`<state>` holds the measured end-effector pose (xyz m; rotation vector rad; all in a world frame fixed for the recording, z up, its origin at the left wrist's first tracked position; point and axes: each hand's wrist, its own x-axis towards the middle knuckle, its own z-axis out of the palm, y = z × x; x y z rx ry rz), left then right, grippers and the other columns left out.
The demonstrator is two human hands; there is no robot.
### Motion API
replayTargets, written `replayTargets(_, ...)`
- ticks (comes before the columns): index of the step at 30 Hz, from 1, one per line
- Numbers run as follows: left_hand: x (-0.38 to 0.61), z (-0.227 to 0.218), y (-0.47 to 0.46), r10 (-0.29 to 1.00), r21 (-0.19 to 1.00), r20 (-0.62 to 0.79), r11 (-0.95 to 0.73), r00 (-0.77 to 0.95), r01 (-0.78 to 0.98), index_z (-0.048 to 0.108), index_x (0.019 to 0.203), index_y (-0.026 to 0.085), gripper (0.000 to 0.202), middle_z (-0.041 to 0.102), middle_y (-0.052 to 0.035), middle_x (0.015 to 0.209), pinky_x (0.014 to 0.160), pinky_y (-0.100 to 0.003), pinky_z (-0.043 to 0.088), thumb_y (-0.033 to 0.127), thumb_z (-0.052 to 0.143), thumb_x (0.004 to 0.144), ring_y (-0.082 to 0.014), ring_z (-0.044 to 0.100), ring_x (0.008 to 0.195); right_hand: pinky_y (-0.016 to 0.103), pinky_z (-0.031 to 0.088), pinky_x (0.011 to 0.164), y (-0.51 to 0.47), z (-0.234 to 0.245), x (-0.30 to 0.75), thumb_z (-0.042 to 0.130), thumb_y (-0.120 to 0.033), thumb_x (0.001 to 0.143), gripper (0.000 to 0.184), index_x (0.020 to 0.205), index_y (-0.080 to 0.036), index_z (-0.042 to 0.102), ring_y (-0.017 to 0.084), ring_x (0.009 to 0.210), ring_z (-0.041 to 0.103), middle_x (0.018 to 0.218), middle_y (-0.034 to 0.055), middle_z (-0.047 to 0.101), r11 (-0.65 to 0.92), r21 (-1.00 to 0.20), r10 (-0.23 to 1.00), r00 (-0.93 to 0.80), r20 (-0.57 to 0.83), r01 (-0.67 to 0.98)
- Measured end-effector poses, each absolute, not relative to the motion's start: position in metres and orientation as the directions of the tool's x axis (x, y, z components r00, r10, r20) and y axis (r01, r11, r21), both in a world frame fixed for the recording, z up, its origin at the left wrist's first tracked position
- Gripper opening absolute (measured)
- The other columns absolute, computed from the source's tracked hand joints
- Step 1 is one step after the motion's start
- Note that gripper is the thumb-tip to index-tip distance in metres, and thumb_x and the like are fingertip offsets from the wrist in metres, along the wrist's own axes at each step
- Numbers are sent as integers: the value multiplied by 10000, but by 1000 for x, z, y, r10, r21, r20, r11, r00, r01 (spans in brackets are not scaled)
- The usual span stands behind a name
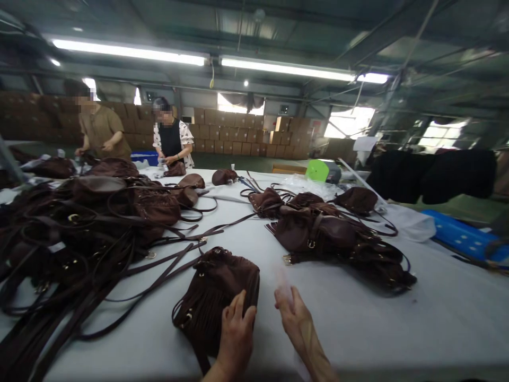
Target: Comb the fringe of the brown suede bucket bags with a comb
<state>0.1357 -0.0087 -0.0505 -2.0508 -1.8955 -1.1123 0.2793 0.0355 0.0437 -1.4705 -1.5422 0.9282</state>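
Observation:
A dark brown fringed bag [222,281] lies on the white-covered table [358,323] close in front of me. My left hand [237,331] rests on its right side, fingers spread out and touching the surface. To the right of this bag, my right hand [296,321] is closed round a pale, see-through strip [284,284], blurred, whose kind I cannot make out. Straps from the bag trail towards a big heap of similar brown bags [155,207] on the left. More brown bags [330,233] lie piled beyond my right hand.
Two co-workers [174,139] [101,127] stand across the table, handling bags. Clear plastic [306,184] and a bright green object [317,170] are at the far edge. A blue item [465,236] lies at right, near dark hanging cloth [429,172]. Stacked cartons [234,133] line the back.

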Motion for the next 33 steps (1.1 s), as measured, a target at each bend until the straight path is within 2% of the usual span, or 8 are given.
replayTargets(3,142,-64,-15,778,308,628,-250,1,918,665,1132,297,324,549,-97,1397,934,-444,441,155,548,865,-284,529,1228,381,541,811,47,39,257,538,-532,840,509,1208,-182,501,277,867,686,942,91,697,131,-859,989,-120,82,495)
replayTargets(6,150,-79,-17,722,273,692,-264,1,925,623,1229,352,338,621,-98,1313,884,-428,454,311,596,894,-272,582,1167,423,517,943,54,10,237,500,-432,819,565,1306,-150,452,303,1065,651,1150,146,663,193,-831,981,-122,152,522)
replayTargets(9,153,-91,-18,719,331,691,-232,-68,914,692,1083,354,217,628,-84,1306,907,-423,452,293,590,902,-260,586,1169,414,472,1034,63,-17,234,442,-418,833,620,1366,-103,418,294,1217,564,1326,186,571,229,-816,973,-99,209,531)
replayTargets(12,150,-88,-14,778,412,625,-253,-69,875,710,875,291,134,599,-80,1342,931,-433,455,234,589,876,-276,561,1199,416,499,1013,81,-30,241,429,-426,843,631,1376,-88,428,293,1197,582,1318,185,582,270,-782,963,-155,221,561)
replayTargets(18,142,-32,17,936,644,350,-213,-36,734,657,983,245,224,628,-51,1233,952,-444,449,189,571,784,-258,533,1127,481,456,1043,134,-33,245,362,-362,866,580,1348,-54,460,310,1205,565,1327,217,564,414,-615,907,-248,340,671)
replayTargets(23,144,-14,19,979,584,193,-62,-64,809,691,931,216,205,597,-101,1184,892,-539,433,346,569,830,-335,493,1091,463,462,1034,139,-44,248,365,-341,885,581,1397,-72,416,298,1205,561,1357,211,540,440,-558,894,-284,347,703)
replayTargets(27,139,-28,2,988,590,141,-29,-68,807,709,879,196,234,561,-81,1271,943,-503,427,303,501,876,-324,481,1111,494,486,995,125,-54,254,304,-329,914,570,1433,-108,385,298,1155,591,1316,198,575,461,-521,881,-298,368,718)
replayTargets(33,134,-16,4,975,642,51,133,-216,755,663,1044,164,380,508,-144,1323,1028,-472,401,466,494,888,-342,463,1207,463,558,845,119,-58,258,328,-355,902,581,1434,-137,412,299,928,664,1162,175,658,485,-470,867,-335,368,738)
